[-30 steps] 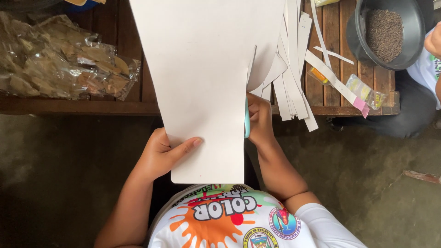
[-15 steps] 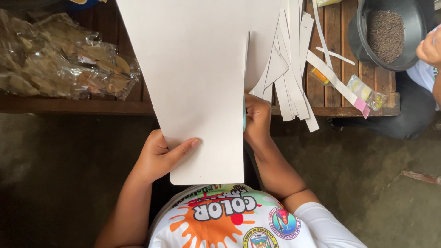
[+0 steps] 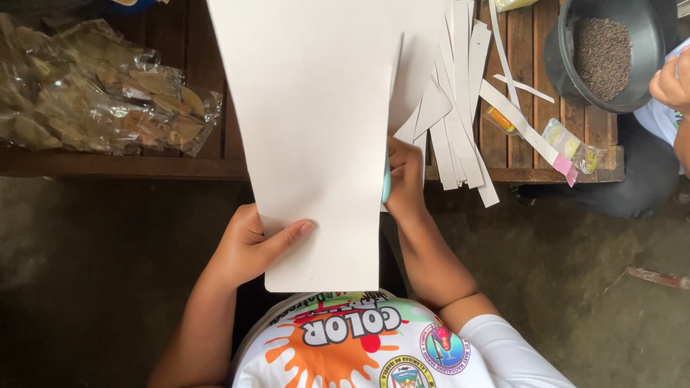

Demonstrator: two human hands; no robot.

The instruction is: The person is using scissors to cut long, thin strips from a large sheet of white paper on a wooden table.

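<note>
A large white sheet of card [image 3: 316, 122] hangs in front of me, reaching from the top edge down to my shirt. My left hand [image 3: 251, 241] pinches its lower left edge, thumb across the front. My right hand [image 3: 406, 179] is at the sheet's right edge, closed around scissors with a light blue handle [image 3: 387, 183]; the blades are hidden behind the card. A long straight cut runs up the sheet above that hand, separating a narrow strip [image 3: 420, 72] on the right.
Several cut white paper strips [image 3: 460, 115] lie on the wooden bench [image 3: 525, 93]. A clear bag of dried leaves [image 3: 93, 93] sits at left. A black bowl of dark seeds [image 3: 604, 50] stands at right, with another person's hand [image 3: 672, 82] beside it. Small packets [image 3: 568, 147] lie near the bench edge.
The right hand with the scissors has moved up along the sheet's right side and the cut has lengthened. The sheet shifted slightly left. The other person's hand moved nearer the bowl.
</note>
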